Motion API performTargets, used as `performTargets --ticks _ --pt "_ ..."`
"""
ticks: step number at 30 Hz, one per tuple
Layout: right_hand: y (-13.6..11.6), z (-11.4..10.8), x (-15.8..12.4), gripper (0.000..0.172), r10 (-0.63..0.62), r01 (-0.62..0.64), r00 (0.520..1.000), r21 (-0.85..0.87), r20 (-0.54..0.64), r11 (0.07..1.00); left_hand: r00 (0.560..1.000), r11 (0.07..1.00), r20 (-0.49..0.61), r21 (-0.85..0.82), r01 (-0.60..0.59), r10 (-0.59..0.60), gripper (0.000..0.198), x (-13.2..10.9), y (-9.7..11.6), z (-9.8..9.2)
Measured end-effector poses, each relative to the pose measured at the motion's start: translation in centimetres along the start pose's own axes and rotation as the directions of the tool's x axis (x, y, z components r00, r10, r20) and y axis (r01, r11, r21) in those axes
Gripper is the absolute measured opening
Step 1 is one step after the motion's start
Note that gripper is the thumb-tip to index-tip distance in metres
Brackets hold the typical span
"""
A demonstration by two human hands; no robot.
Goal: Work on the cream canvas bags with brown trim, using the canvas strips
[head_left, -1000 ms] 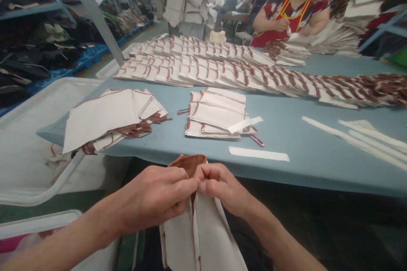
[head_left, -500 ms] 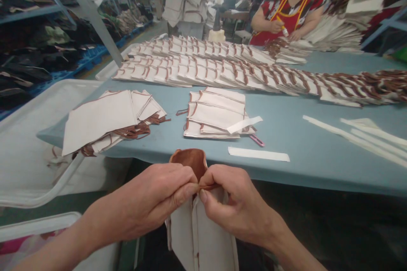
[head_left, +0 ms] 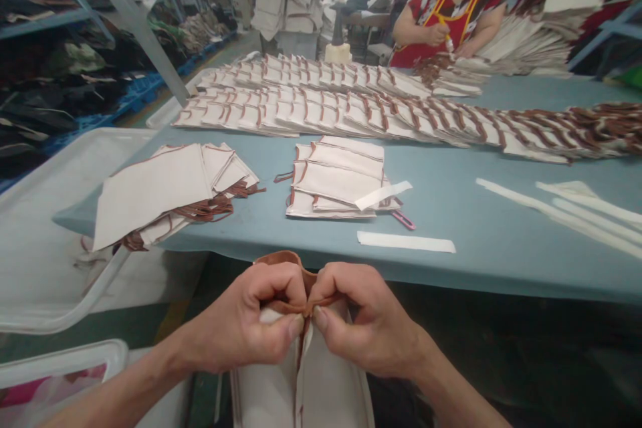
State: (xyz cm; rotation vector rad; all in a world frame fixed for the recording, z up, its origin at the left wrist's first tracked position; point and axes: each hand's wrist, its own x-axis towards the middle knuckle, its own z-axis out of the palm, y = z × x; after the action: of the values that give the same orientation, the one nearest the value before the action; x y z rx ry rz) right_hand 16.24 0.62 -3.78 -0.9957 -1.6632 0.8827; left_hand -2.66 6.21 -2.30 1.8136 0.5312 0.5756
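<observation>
A cream piece of sewn work with a brown lining (head_left: 331, 374), shaped like a boot shaft, hangs below the table edge in front of me. My left hand (head_left: 271, 314) pinches its brown top edge on the left of the middle seam, thumb outside and fingers curled over. Close beside it, my right hand (head_left: 351, 314) pinches the same edge on the right of the seam. Both thumbs nearly meet at the seam's top. Behind the hands the brown far rim (head_left: 281, 258) stands up. The lower end of the piece runs out of view.
On the blue-green table (head_left: 431, 281) lie a left stack (head_left: 155, 177) and a middle stack (head_left: 336, 177) of similar pieces, white strips (head_left: 406, 241) and a pink tool (head_left: 404, 220). Long overlapping rows (head_left: 321, 114) lie behind. Across the table a co-worker (head_left: 446, 27) holds a yellow tube.
My left hand has shifted its grip, its fingers now curled over the left edge. The brown rim has moved left and lower, and the seam top has dropped slightly.
</observation>
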Motion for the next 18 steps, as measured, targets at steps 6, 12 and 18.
performTargets --ticks 6,12,18 --pt "-0.2 0.8 0.1 0.012 0.031 -0.025 0.998 0.111 -0.059 0.994 0.989 0.900 0.064 -0.411 0.145 -0.130 0.050 -0.4 -1.7 0.0" --pt "-0.2 0.9 -0.2 0.013 0.071 -0.063 0.996 0.153 -0.045 0.986 0.961 0.831 0.214 -0.491 0.261 -0.175 0.056 -0.2 -2.5 -0.9" --pt "-0.6 0.6 -0.5 0.014 0.046 -0.045 0.998 0.010 -0.037 0.999 0.978 0.998 0.204 -0.033 0.053 -0.045 0.056 0.5 0.1 -1.9"
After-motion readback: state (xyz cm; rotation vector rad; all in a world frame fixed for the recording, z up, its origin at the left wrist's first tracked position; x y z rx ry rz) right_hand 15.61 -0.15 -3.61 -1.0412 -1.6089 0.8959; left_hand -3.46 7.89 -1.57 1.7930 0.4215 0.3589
